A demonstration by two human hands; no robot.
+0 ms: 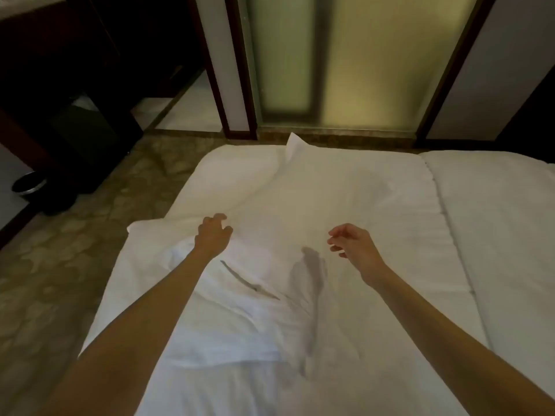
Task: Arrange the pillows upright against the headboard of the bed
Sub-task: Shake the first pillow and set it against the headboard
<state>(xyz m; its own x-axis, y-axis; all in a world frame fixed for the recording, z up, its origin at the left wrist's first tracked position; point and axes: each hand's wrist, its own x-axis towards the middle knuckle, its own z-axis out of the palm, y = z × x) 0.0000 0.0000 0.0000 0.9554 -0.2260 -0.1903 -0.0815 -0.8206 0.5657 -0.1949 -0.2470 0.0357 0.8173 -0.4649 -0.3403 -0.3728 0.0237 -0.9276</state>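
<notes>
A white pillow (240, 310) lies flat on the bed (495, 220); left hand (211, 232) and right hand (353, 246) hover above it, fingers (220, 218) apart, empty.

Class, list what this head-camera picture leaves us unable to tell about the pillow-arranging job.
- Headboard: not in the head view, outside the frame.
- Pillow: outline unclear; white on white bedding, blurred, partly behind the left forearm.
- Left hand, right hand: fingers curled, open; touching the fabric or not, unclear.
- Dark round object on the floor: too dim to identify.
</notes>
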